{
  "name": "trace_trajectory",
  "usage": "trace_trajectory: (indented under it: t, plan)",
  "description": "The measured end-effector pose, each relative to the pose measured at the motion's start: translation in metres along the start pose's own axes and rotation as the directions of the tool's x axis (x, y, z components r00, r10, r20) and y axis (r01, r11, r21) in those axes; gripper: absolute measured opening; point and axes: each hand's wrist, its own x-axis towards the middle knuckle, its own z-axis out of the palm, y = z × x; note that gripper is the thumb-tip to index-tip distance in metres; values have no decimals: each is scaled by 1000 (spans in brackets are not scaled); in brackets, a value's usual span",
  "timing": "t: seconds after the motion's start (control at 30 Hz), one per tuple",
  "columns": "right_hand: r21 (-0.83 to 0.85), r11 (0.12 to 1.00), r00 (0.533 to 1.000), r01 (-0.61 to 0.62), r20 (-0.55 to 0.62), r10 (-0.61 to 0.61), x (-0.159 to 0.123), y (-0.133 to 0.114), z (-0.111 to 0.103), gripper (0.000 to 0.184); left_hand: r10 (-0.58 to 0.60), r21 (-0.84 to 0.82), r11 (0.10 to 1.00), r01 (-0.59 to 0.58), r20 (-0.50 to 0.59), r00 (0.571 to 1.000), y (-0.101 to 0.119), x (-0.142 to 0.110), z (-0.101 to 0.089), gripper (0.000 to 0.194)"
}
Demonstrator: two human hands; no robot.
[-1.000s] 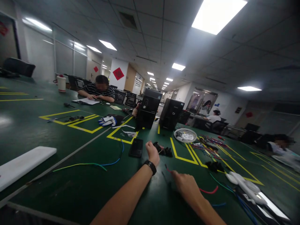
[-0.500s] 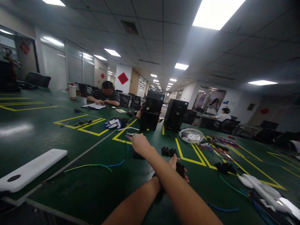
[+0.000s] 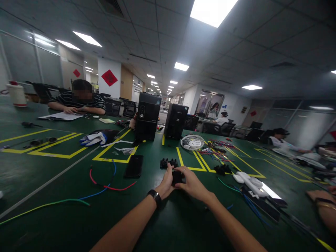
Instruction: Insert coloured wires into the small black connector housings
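Between my two hands is a small black block-like part (image 3: 176,178); its finer details are too dark to make out. My left hand (image 3: 166,182), with a black watch on the wrist, is closed around its left side. From the right, the fingers and thumb of my right hand (image 3: 193,182) grip the same part. Just beyond my fingertips, a second black part with upright posts (image 3: 165,162) rests on the green table. A black phone (image 3: 134,166) lies to the left. Farther left, a red wire (image 3: 112,188) crosses a blue wire (image 3: 103,190).
Two black computer towers (image 3: 147,117) stand at the back. A white round basket (image 3: 192,142), bundled wires (image 3: 216,150) and black parts (image 3: 222,169) lie to the right, near white devices (image 3: 252,183). A glove (image 3: 94,139) lies left. A co-worker (image 3: 78,98) sits across; another person's hand (image 3: 319,197) is at right.
My right hand has come back from the left, where it crossed over my left arm, to the black part. A red wire now lies on the table there. The view has turned right.
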Motion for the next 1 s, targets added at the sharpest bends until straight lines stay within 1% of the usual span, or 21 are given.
trace_trajectory:
  t: [0.03,0.07,0.1,0.13,0.17,0.2,0.23,0.27,0.3,0.33,0.37,0.4,0.47,0.5,0.57,0.6,0.73,0.83,1.0]
  plan:
    - [-8,1000,1000,-4,-2,4,0,7,-2,55,9,96,995,-13,40,999,2,-2,0,65]
    - [-22,1000,1000,-15,-14,15,1,16,-5,52,41,226,972,-58,80,996,6,-4,0,67]
    - [-41,998,999,-38,-28,37,2,26,-8,50,105,375,916,-142,115,988,11,-6,-1,66]
    - [-65,995,997,-75,-39,73,5,38,-13,48,202,522,816,-248,144,969,16,-7,-2,63]
    - [-89,988,992,-124,-47,120,8,52,-17,48,319,647,678,-348,167,933,21,-8,-4,59]
    - [-111,978,984,-175,-51,171,12,67,-21,50,442,748,516,-417,184,878,26,-8,-7,53]
    - [-127,967,975,-222,-50,218,16,81,-24,52,544,825,350,-443,207,813,29,-6,-10,48]
    - [-137,956,966,-258,-44,254,20,94,-25,57,611,880,197,-432,234,756,31,-4,-15,43]
    - [-138,951,961,-278,-38,275,25,105,-24,61,644,918,66,-392,260,719,32,-2,-20,41]
    - [-132,950,959,-284,-30,282,31,113,-22,66,654,941,-39,-335,277,704,31,1,-24,40]
    - [-124,952,960,-280,-21,280,36,119,-19,69,648,955,-120,-273,283,707,29,4,-29,40]
    - [-117,955,962,-272,-10,273,42,124,-15,71,634,960,-180,-214,280,721,26,7,-34,41]
    - [-106,963,968,-248,4,250,51,127,-7,72,595,958,-254,-134,264,759,20,12,-40,43]
    - [-102,966,971,-236,5,238,55,127,-3,71,570,954,-278,-116,261,779,17,13,-42,43]
    - [-98,971,976,-218,0,219,61,128,3,69,522,943,-312,-116,272,808,15,15,-44,45]
    - [-98,972,977,-213,-4,214,62,129,5,69,506,939,-321,-121,278,816,15,15,-44,46]
    - [-106,971,977,-213,-20,212,61,137,7,75,488,938,-325,-116,272,829,16,14,-44,48]
    - [-133,967,976,-217,-27,216,57,139,7,77,486,938,-327,-117,273,830,17,15,-45,48]
    - [-225,946,972,-234,-24,234,60,130,8,77,477,936,-332,-117,274,835,16,16,-47,48]
